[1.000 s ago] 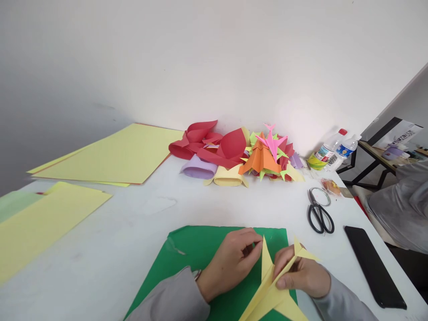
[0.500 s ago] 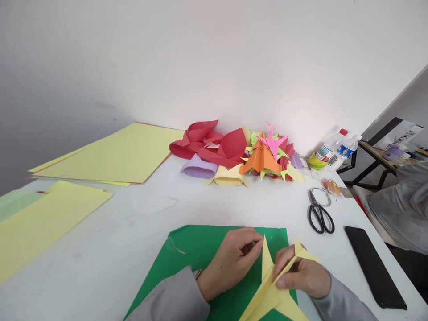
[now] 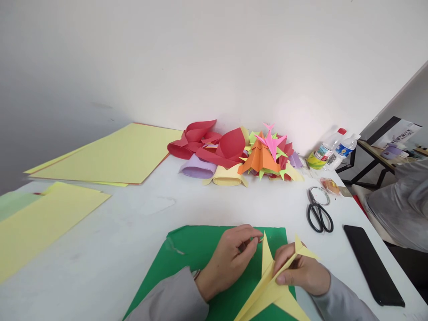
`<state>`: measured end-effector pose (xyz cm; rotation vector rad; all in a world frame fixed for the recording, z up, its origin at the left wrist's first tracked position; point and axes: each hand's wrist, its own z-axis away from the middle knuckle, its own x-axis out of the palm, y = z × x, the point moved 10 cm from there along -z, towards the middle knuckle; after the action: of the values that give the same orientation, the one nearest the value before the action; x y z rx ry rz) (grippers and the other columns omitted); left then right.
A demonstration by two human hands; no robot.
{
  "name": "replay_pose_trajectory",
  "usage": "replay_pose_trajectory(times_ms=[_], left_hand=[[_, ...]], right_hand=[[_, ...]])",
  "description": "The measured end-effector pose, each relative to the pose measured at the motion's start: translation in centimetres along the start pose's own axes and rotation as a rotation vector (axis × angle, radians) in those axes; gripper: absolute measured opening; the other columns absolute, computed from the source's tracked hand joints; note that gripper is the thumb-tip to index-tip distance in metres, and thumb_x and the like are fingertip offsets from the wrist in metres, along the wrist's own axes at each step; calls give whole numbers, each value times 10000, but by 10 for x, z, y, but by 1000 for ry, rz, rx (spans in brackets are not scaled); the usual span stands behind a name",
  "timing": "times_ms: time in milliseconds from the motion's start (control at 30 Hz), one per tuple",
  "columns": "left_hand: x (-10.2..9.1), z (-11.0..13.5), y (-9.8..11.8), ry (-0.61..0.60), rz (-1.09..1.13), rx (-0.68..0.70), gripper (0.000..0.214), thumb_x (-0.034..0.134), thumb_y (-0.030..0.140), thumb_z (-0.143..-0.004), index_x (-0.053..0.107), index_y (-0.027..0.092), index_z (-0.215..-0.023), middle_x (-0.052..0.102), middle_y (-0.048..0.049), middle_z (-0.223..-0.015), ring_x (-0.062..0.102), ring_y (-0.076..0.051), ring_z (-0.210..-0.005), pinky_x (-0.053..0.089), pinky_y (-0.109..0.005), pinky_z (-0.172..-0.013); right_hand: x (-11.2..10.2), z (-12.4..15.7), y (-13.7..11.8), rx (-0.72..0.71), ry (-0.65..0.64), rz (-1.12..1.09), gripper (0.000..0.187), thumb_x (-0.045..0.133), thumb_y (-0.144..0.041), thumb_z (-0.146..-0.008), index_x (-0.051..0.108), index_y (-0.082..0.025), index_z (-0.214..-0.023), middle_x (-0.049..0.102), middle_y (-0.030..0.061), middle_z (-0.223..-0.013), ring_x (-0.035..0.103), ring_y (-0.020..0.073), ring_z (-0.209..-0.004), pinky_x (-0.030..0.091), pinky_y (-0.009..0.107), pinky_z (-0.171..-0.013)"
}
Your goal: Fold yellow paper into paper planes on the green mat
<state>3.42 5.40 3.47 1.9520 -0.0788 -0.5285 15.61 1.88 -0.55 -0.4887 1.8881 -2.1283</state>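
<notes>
A folded yellow paper plane [image 3: 269, 285] lies over a green paper sheet [image 3: 194, 249] at the table's near edge. My right hand [image 3: 301, 274] is closed around the plane's body, thumb pressed along its fold. My left hand [image 3: 230, 261] rests on the green sheet just left of the plane's pointed tip, fingers curled in a pinch right next to that tip. What the pinch holds is hidden. Both sleeves are grey.
A pile of coloured folded paper shapes [image 3: 240, 154] sits at the back by the wall. Large yellow sheets [image 3: 110, 156] lie at left. Black scissors [image 3: 319, 214], a black phone [image 3: 372, 265] and two bottles [image 3: 334, 149] are at right. Another person's grey sleeve [image 3: 401, 205] shows far right.
My left hand's fingers have curled a little tighter near the plane's tip. The view has shifted slightly; the right hand and plane stay in place.
</notes>
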Motion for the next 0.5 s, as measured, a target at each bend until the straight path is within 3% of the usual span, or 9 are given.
replay_pose_trajectory(times_ms=[300,500], left_hand=[[-1,0,4,23,-3,15,213,489,212,-863,686,142,-820,620,-39,-653,517,-110,-523,415,-218,-504],[-7,0,-13,94,74,-57,230,481,245,-857,692,156,-831,662,-58,-705,545,-111,-508,434,-217,-471]], right_hand=[[-4,-1,3,6,23,2,162,836,-303,-635,738,-186,-692,622,-5,-635,546,115,-567,421,235,-514],[-28,0,0,-47,234,-4,185,828,-347,-654,735,-200,-719,633,-4,-668,551,130,-618,441,263,-597]])
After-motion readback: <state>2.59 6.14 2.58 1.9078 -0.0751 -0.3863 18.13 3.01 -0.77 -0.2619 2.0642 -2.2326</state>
